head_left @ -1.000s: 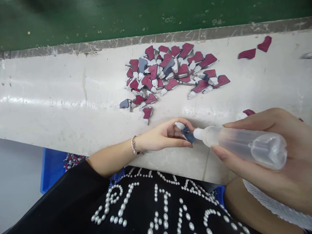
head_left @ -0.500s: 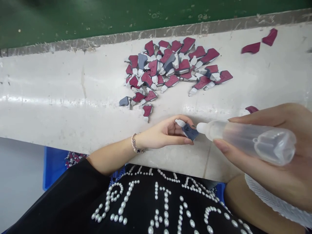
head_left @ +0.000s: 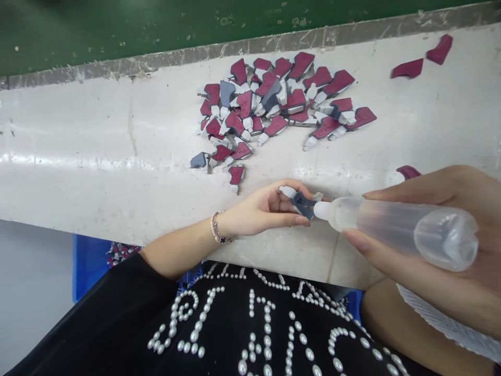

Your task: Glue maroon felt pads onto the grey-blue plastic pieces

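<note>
Between its thumb and fingers, my left hand (head_left: 264,209) holds a small dark blue-grey piece (head_left: 302,204) with a pale tab. My right hand (head_left: 438,235) is wrapped round a clear squeeze bottle (head_left: 395,222) lying nearly level, its white nozzle pointing left. The nozzle is at the right side of the blue-grey piece; whether its tip touches cannot be made out. Beyond my hands lies a pile of maroon, grey and white pieces (head_left: 274,102) on the white table (head_left: 78,156).
Two loose maroon pieces (head_left: 407,69) lie at the back right. Another maroon piece (head_left: 407,172) is partly hidden behind my right hand. A blue bin (head_left: 88,266) with similar pieces stands below the table's front edge at left. Green surface (head_left: 156,26) runs along the back.
The blue-grey piece has turned in my left hand, and a pale part now shows at its upper right. The bottle has shifted very slightly. The view has tilted a little.
</note>
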The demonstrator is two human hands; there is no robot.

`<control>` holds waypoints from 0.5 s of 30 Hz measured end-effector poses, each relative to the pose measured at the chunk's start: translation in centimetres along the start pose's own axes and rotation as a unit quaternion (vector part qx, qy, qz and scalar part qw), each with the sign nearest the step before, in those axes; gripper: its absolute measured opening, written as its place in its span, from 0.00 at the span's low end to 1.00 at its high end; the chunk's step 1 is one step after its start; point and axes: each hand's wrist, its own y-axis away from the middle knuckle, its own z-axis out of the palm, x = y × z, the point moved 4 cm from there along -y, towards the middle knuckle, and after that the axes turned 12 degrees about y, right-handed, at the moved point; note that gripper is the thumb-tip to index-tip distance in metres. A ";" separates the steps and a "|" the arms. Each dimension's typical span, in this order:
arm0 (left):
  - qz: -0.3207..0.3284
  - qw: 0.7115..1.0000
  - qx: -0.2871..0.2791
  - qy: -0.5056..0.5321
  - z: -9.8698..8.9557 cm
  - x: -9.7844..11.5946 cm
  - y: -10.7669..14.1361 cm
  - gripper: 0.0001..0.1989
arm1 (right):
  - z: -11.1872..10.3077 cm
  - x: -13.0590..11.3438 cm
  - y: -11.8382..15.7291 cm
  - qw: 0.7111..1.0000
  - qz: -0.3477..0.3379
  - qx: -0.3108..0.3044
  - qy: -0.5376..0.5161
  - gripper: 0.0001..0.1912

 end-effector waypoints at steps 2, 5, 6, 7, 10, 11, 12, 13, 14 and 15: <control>-0.006 1.000 -0.003 -0.001 0.0 -0.1 0.0 0.18 | -0.1 0.0 -0.1 1.000 0.015 -0.001 -0.023 0.10; -0.008 1.000 -0.006 -0.003 0.0 -0.1 0.0 0.18 | 0.0 0.0 -0.2 0.998 0.027 -0.008 -0.052 0.10; -0.008 1.000 -0.006 -0.002 0.1 0.0 0.1 0.18 | 0.1 0.0 -0.2 0.999 0.025 -0.007 -0.047 0.10; -0.009 1.000 -0.005 -0.002 0.1 0.0 0.1 0.18 | 0.1 0.0 -0.2 0.999 0.020 -0.003 -0.037 0.10; -0.007 1.000 -0.007 -0.001 0.3 0.2 0.1 0.16 | 0.3 0.0 -0.2 1.000 0.009 0.020 -0.002 0.14; -0.004 1.000 -0.009 -0.001 0.3 0.2 0.1 0.16 | 0.3 0.1 -0.2 1.000 0.013 0.024 0.006 0.15; -0.003 1.000 -0.009 -0.001 0.4 0.3 0.1 0.16 | 0.3 0.1 -0.1 1.000 0.016 0.025 0.011 0.15; -0.004 1.000 -0.008 -0.002 0.4 0.3 0.1 0.16 | 0.3 0.1 -0.1 1.000 0.015 0.020 0.013 0.15; -0.005 1.000 -0.006 -0.004 0.3 0.2 0.1 0.17 | 0.3 0.1 -0.1 1.000 0.012 0.015 0.010 0.14; -0.006 1.000 -0.002 -0.006 0.3 0.2 0.1 0.17 | 0.3 0.2 -0.1 1.000 0.009 0.006 0.004 0.14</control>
